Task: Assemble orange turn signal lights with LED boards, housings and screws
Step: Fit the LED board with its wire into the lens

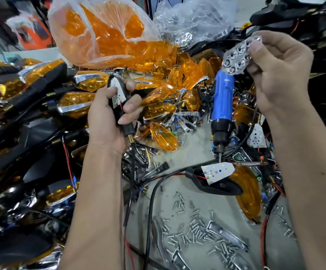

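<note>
My left hand (111,114) grips a black housing (117,106) with a white LED board (118,91) seated in it; its threaded stem and wires hang below my palm. My right hand (275,75) is raised at the upper right and pinches a chrome reflector plate (236,55) with several round cups. On the table lies another black housing (214,182) with an LED board (216,171) and red wire. A loose LED board (256,137) lies to the right. Several screws (195,225) are scattered at the front.
A blue electric screwdriver (223,106) stands tip-down at centre right. Finished orange lights (41,90) are stacked at the left. A plastic bag of orange lenses (109,36) sits behind, loose lenses (164,137) and chrome trims (226,238) lie around. Black cables cross the table.
</note>
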